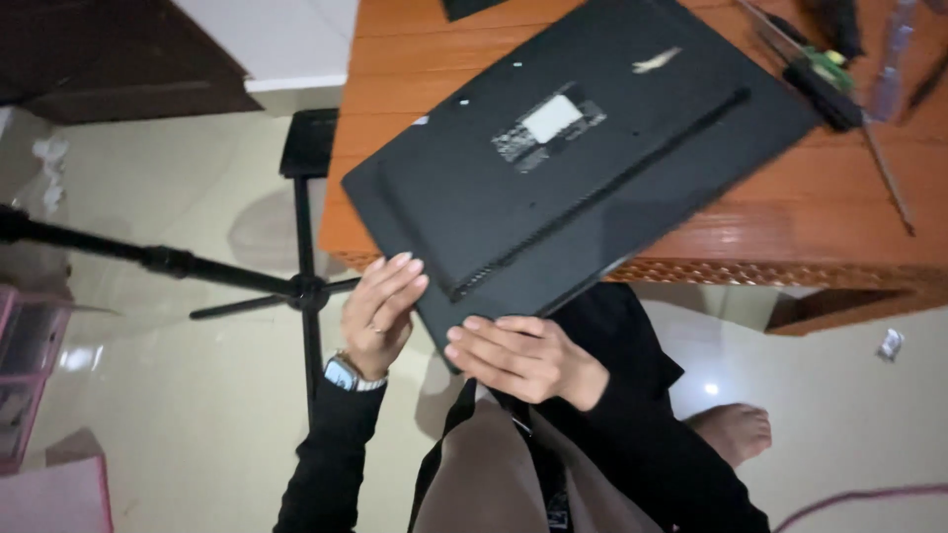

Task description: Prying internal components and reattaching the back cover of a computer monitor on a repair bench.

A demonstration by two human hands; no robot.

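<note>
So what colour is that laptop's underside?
Black, with a small white-and-grey label near the middle; the laptop shows best in the head view.

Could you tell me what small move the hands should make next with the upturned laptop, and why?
Probably slide the laptop further onto the wooden table: its near corner overhangs the edge, supported only by the left hand and right hand at that corner.

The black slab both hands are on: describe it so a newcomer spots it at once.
Start at the orange wooden table. A laptop lies on it upside down, its corner overhanging the near edge, where the left hand and right hand touch it. Unlike the slim tools nearby, it is broad, flat and matte black.
</note>
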